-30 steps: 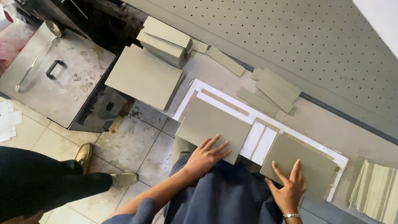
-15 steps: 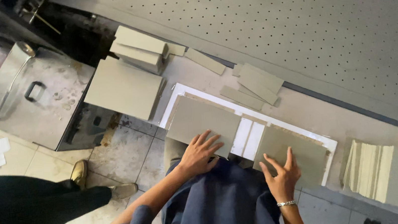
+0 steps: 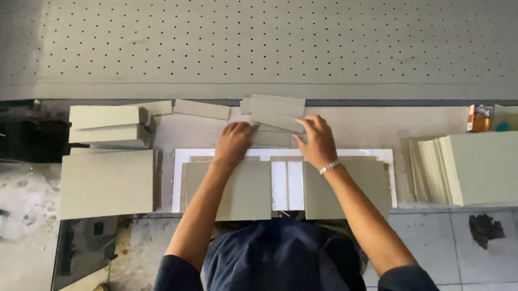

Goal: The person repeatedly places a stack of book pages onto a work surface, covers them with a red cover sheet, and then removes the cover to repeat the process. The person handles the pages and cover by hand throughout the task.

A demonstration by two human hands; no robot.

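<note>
A small grey board strip (image 3: 276,112) at the tabletop's (image 3: 362,127) far edge is grasped at its two ends by the left hand (image 3: 234,140) and right hand (image 3: 315,140), apparently so it is kept level above the white sheet (image 3: 287,185).

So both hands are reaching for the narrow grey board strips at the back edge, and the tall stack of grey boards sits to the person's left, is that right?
Not quite. The head view shows the tall stack of grey boards on the person's right, not left. The rest holds: the left hand and right hand both reach for the narrow grey board strips at the back edge.
</note>
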